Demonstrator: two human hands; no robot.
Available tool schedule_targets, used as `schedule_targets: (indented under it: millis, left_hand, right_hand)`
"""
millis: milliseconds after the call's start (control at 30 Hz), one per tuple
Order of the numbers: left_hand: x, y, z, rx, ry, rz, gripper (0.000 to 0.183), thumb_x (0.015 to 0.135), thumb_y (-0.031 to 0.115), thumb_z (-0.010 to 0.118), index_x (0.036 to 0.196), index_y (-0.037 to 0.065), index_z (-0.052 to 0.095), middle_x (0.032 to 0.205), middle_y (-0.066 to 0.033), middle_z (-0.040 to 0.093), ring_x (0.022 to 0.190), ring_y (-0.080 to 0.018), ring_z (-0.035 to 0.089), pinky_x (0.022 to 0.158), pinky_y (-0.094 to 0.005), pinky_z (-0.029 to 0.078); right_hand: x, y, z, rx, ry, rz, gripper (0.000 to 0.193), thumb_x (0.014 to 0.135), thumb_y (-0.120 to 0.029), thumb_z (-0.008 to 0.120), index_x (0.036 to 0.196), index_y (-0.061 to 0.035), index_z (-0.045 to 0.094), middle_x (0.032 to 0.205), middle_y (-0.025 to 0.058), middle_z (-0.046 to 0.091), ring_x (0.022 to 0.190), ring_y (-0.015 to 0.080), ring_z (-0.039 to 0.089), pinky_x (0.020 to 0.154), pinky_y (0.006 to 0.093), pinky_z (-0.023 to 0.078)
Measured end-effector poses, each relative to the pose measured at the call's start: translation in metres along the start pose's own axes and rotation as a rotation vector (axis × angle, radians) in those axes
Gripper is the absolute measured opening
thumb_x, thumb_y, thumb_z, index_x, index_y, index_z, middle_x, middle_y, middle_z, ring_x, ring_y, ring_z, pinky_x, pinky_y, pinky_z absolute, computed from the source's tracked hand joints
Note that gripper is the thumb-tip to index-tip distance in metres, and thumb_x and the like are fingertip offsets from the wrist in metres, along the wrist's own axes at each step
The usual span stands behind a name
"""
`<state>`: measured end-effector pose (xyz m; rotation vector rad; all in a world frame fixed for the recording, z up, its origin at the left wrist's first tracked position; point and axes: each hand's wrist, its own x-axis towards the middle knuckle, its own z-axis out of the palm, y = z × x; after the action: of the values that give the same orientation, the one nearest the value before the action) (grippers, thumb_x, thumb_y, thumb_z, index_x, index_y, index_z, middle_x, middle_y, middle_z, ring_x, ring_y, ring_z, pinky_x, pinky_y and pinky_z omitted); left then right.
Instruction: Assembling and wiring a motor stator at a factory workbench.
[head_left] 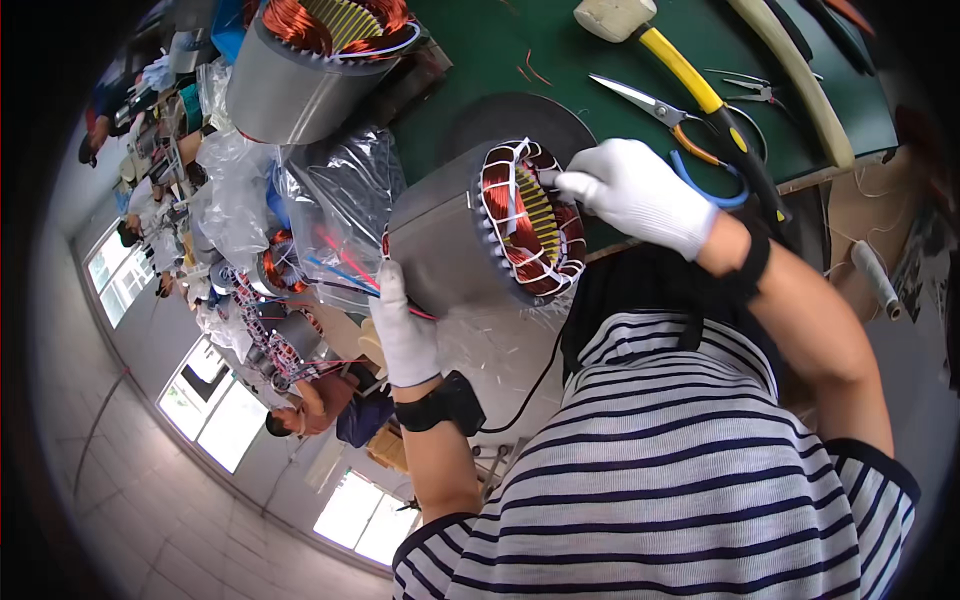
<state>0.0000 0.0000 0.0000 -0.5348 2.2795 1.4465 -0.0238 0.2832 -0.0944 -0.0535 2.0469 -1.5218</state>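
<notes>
A stator (440,250), a grey metal cylinder, lies on its side by the near edge of a green counter (480,50), in front of the person. Its open end faces right, showing a ring of copper windings (522,252) bound with white cord, with yellow strips lining the inside.

Both hands wear white gloves, and a black band circles each wrist. The left hand (405,330) is against the cylinder's left end, thumb pointing up; its fingers are partly hidden, so I cannot tell how firmly it grasps. Red and blue wires (345,270) run out beside it. The right hand (640,195) is clenched, thumb and forefinger drawn together at the windings' upper right edge; whether cord is pinched between them is too small to tell.

Behind the stator is a dark round plate (475,122). Farther left stands a second stator (300,95), copper end up, with a clear plastic bag (345,180) just below it in the view. To the right on the counter are a mallet (684,70) with a pale head and yellow-and-black handle, scissors (640,98) with orange and blue grips, and small pliers (758,95). Copper scraps (538,68) lie near the mallet.

The person wears a striped shirt (650,470). At far left, other people sit near more windings and bright windows (215,405).
</notes>
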Motion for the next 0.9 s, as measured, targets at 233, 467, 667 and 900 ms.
schedule_targets:
  millis: [233,467,667,900]
  left_hand:
    - [0.010,0.023,0.003,0.256,-0.158,0.100,0.044,0.098,0.029,0.048,0.131,0.000,0.046,0.130,-0.0140,0.053,0.118,-0.0231,0.052,0.102,-0.0357,0.041]
    - [0.019,0.013,0.013,-0.712,-0.025,-0.058,0.046,0.095,0.028,0.052,0.130,-0.001,0.048,0.128,-0.0118,0.054,0.119,-0.0228,0.051,0.103,-0.0387,0.037]
    - [0.012,-0.024,-0.030,-0.347,0.036,0.090,0.047,0.093,0.026,0.056,0.131,0.000,0.049,0.127,-0.0117,0.055,0.114,-0.0242,0.054,0.099,-0.0379,0.042]
    - [-0.008,0.103,-0.096,-0.098,0.015,0.312,0.073,0.092,0.050,0.051,0.141,0.000,0.032,0.130,-0.0230,0.050,0.121,-0.0324,0.050,0.104,-0.0423,0.038]
  right_hand:
    - [-0.030,-0.075,0.003,0.932,-0.194,0.271,0.040,0.095,-0.034,0.054,0.081,0.0022,0.061,0.064,0.0001,0.053,0.057,0.0088,0.048,0.055,0.0272,0.042]
    - [-0.017,-0.054,0.012,0.480,-0.006,-0.191,0.040,0.094,-0.034,0.049,0.085,0.0026,0.062,0.068,0.0141,0.059,0.062,0.0241,0.059,0.064,0.0349,0.048]
    - [-0.033,-0.041,0.000,0.283,-0.050,-0.273,0.036,0.092,-0.032,0.050,0.091,0.0009,0.065,0.074,0.0206,0.061,0.071,0.0358,0.061,0.067,0.0396,0.049]
    - [-0.001,-0.008,0.002,-0.389,0.138,-0.074,0.021,0.089,-0.024,0.055,0.089,-0.0059,0.067,0.072,0.0164,0.064,0.071,0.0350,0.064,0.064,0.0432,0.050]
